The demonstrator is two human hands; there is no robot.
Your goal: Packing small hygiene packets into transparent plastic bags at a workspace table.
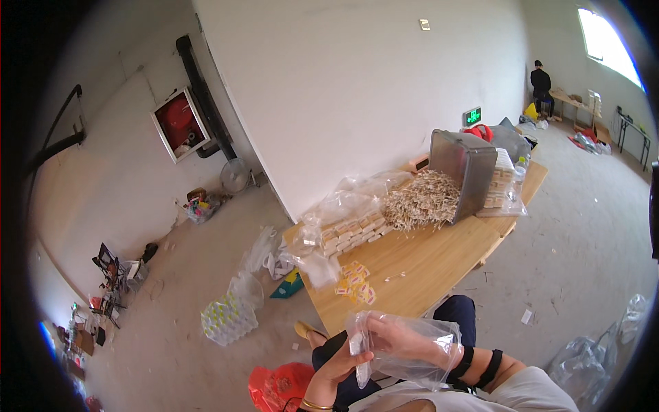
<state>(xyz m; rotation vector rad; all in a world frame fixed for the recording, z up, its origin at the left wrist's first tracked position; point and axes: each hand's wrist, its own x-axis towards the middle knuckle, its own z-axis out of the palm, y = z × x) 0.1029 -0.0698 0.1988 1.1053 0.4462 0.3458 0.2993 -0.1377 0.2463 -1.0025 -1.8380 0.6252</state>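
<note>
Grey floor [583,233] extends open to the right of the tabletop [419,275], with a few scraps about; to the tabletop's left, bags and packaging narrow the way. A white wall [357,89] stands along the tabletop's far edge, leaving free room chiefly on the near side. Bare wood runs along that near edge, clear of the goods from where I stand.

Toward the tabletop's right end, a grey tub [473,178] lies on its side, mouth facing left. A heap of thin sticks [422,200] sits at the mouth; rows of small packs [353,233] adjoin it, nearer the tabletop's left end.

A clear bag [419,353] is in front of the tabletop's near edge. Of the two hands, the left hand [345,361] pinches the bag's left end. The right hand [391,335] shows through the film, fingers bent; I cannot tell whether it grips. Yellow labels [355,283] lie scattered by the tabletop's near left corner.
</note>
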